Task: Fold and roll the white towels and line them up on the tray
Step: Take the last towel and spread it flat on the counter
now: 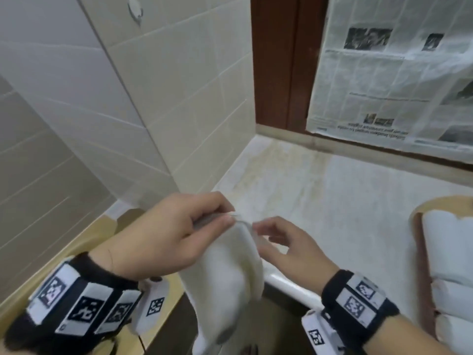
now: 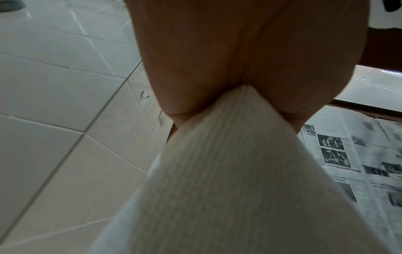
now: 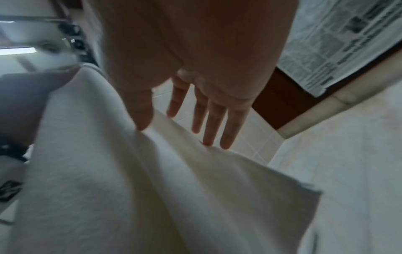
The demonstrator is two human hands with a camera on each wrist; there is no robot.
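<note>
A white towel (image 1: 230,278) hangs in the air in front of me, over the counter's front edge. My left hand (image 1: 227,216) pinches its top edge between thumb and fingers; the left wrist view shows the towel (image 2: 228,171) coming out of that pinch (image 2: 243,82). My right hand (image 1: 258,230) is just right of the pinch. Its fingers (image 3: 215,120) are straight and their tips touch the towel's (image 3: 130,189) upper edge. At the far right a wooden tray (image 1: 419,265) holds rolled white towels (image 1: 450,249) lying side by side.
A pale stone counter (image 1: 320,196) stretches between my hands and the tray. A tiled wall (image 1: 166,98) stands to the left. Newspaper (image 1: 384,85) covers the window behind, beside a brown frame (image 1: 279,60). A wooden ledge (image 1: 84,239) lies under my left wrist.
</note>
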